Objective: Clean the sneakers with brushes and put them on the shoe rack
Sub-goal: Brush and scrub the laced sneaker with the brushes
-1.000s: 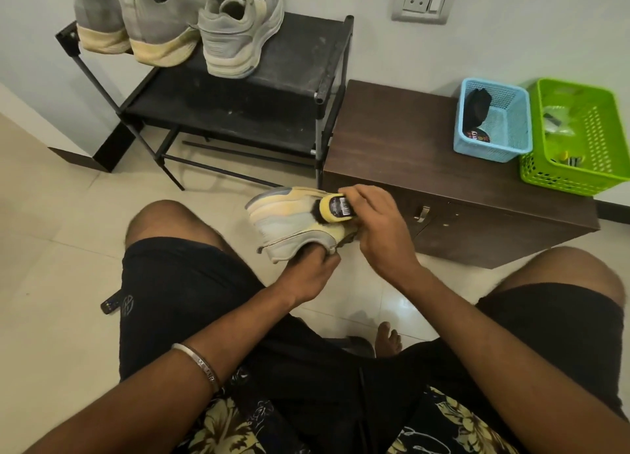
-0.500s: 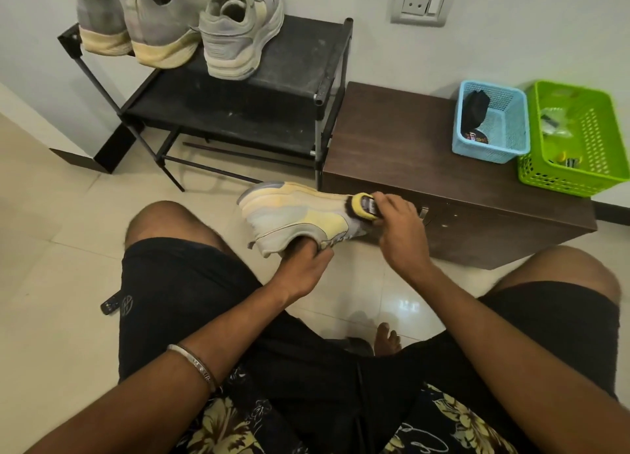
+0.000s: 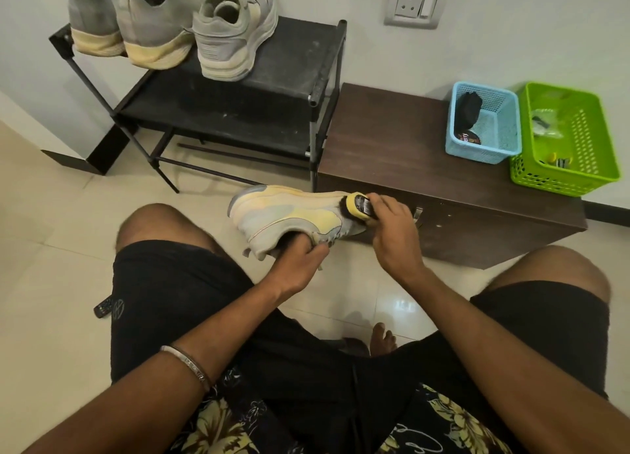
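Head view: brushing step; left hand (image 3: pixel 300 261) grips the sneaker (image 3: pixel 289 216) at its opening, held above the floor, right hand (image 3: pixel 392 225) clamps yellow brush (image 3: pixel 356 206) at toe end. Next likely: finish strokes, set it on shoe rack (image 3: pixel 272 78) beside the three sneakers (image 3: pixel 170 24).

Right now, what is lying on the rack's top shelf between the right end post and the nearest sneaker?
Nothing: in the head view, the black shelf is bare, only dusty, between the third sneaker and the end post.
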